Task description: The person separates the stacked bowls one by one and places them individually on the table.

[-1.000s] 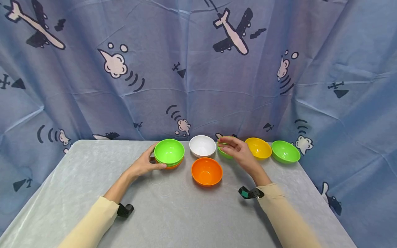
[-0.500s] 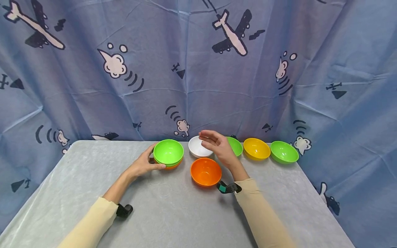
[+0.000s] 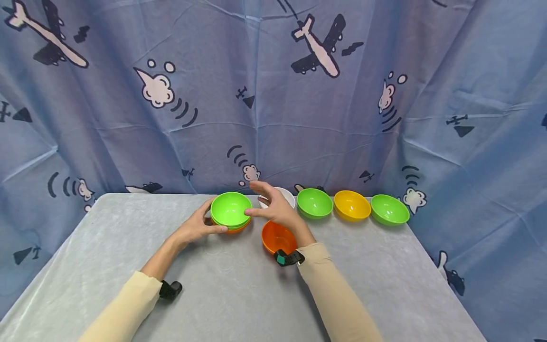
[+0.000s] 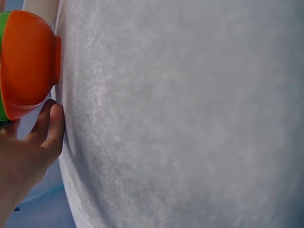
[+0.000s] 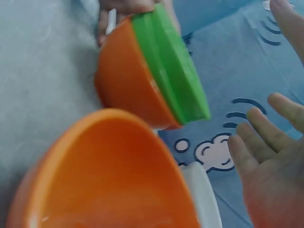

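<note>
A stack of bowls, green (image 3: 231, 209) on top and orange (image 4: 28, 61) at the bottom, stands at the back, left of centre. My left hand (image 3: 198, 228) curls round its left side, thumb at the front and fingers behind. My right hand (image 3: 275, 206), fingers spread and empty, hovers at the right of the stack, its thumb near the green rim; contact cannot be told. In the right wrist view the right hand (image 5: 275, 156) is apart from the stack. Below the right hand is a single orange bowl (image 3: 275, 236), partly hidden by the wrist.
Behind the right hand stands a white bowl (image 3: 287, 195), partly covered. Farther right along the back edge are a green bowl (image 3: 315, 204), a yellow bowl (image 3: 352, 206) and another green bowl (image 3: 390, 210). A blue printed curtain (image 3: 213, 95) hangs behind the grey-white table (image 3: 239, 294).
My right hand has moved left, from over the middle green bowl, past the white bowl, to the stack's right side. The left hand stays on the stack.
</note>
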{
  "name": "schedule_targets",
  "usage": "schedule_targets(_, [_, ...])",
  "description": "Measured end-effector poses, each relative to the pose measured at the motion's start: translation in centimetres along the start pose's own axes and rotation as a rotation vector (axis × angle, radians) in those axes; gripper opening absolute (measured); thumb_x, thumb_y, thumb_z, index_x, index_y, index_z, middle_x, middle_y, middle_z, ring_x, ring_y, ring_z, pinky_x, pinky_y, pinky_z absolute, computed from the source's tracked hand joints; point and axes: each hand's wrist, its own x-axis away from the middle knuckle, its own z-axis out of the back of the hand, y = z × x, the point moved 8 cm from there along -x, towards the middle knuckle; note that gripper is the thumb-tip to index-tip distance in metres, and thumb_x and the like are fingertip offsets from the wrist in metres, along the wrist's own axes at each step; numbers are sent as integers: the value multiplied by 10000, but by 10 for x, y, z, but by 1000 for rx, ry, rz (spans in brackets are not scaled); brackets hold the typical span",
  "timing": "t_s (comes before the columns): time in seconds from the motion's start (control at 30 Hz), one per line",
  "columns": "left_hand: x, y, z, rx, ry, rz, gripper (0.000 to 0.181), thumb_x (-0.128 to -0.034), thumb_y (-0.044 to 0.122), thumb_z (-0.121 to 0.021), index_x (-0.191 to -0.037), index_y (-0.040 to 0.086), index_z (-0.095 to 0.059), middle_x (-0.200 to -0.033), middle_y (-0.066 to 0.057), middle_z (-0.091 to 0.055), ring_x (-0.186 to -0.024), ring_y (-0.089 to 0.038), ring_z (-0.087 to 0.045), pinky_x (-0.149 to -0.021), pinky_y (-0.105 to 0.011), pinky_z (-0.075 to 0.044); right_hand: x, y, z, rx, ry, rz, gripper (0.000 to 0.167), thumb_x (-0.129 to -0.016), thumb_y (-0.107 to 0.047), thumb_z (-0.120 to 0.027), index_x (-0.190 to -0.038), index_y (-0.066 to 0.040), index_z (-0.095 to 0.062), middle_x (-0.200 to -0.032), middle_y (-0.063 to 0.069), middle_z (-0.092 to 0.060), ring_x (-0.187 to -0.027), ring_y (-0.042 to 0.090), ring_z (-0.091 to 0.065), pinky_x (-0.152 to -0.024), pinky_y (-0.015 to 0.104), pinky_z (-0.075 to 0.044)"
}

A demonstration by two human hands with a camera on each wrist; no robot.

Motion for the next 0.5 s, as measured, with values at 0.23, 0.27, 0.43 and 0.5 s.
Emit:
schedule_targets(0.23, [0,1,-1,-2,-6,-2,1000,-866,169,-846,-1628,137,-200,-1592,-186,-273,-1164,-400,-579,-1070,-590,-363,-6,14,-11,94,-75,-14,892,-788,-68,-887,-1534,-51,-400,-1547,124,-418,-1427,315,-373,-1147,418,-328])
schedule_targets(0.27, [0,1,-1,-4,-6,-2,999,-865,171,-847,-1627,137,-201,-1592,-185,-273,-1164,-399,-580,-1070,-589,-363,-6,16,-12,100,-79,-18,900,-783,-72,-891,-1536,-53,-398,-1550,125,-414,-1428,331,-369,-1147,421,-328])
schedule_targets(0.43, [0,0,-1,-7,-9,0,1001,-866,175,-847,-1628,136,-198,-1588,-186,-280,-1175,-399,-575,-1072,-586,-364,-8,22,-14,140,-111,-64,929,-787,-116,-900,-1553,-65,-377,-1567,102,-397,-1435,299,-366,-1147,396,-326])
schedule_targets(0.5, [1,1,-1,-7,-9,-3,1001,-868,176,-845,-1628,130,-194,-1590,-190,-276,-1184,-402,-568,-1067,-580,-371,-8,21,-14,151,-116,-81,926,-795,-140,-898,-1556,-70,-375,-1568,82,-399,-1434,262,-371,-1144,376,-328])
